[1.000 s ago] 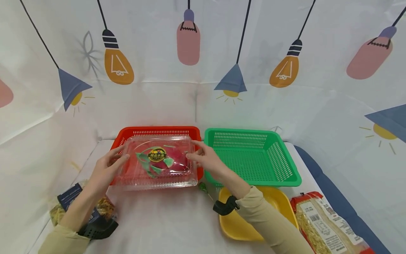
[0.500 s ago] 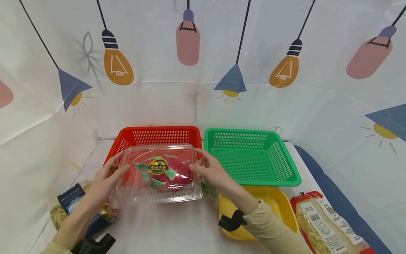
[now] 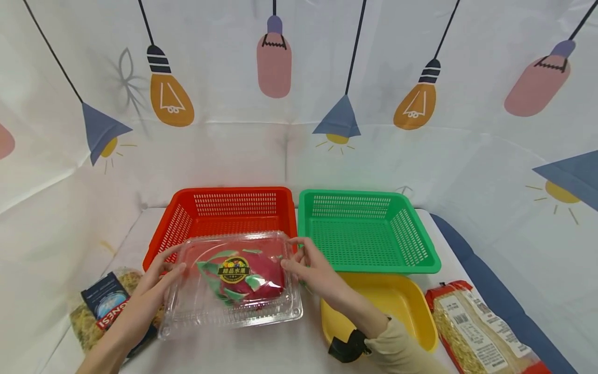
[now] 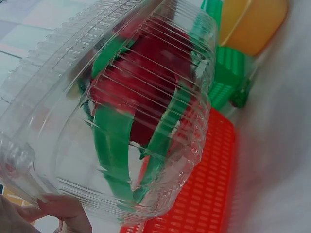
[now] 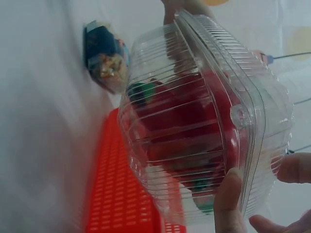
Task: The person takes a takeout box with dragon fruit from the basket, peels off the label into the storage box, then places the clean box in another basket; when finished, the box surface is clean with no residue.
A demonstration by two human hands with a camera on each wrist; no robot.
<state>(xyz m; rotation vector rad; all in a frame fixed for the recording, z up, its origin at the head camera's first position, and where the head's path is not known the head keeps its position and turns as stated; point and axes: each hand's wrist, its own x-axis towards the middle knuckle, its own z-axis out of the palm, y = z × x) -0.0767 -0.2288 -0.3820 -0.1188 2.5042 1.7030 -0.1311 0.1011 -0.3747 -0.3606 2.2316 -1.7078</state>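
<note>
A clear plastic clamshell box point(image 3: 196, 306) is held up by both hands, lid side up and slightly tilted. Inside lies a magenta dragon fruit point(image 3: 271, 278) with green scales, under a round black and gold label point(image 3: 234, 269). My left hand point(image 3: 156, 283) grips the box's left end; in the left wrist view its curled fingers point(image 4: 65, 206) hold a corner. At the opposite end, my right hand point(image 3: 315, 267) pinches the side, thumb point(image 5: 228, 194) against the rim in the right wrist view. The red basket point(image 3: 159, 234) stands just behind, its front partly hidden by the box.
Beside the red basket stands a green basket point(image 3: 427, 246), with a yellow tray point(image 3: 378, 306) in front of it. A pasta bag point(image 3: 105, 304) lies at left, partly behind my left forearm. A red-edged bag of pale grains point(image 3: 481, 327) lies at front right.
Both hands have drawn the box towards me, from over the red basket to in front of it. More of the basket's inside now shows. The grip on both ends stays the same.
</note>
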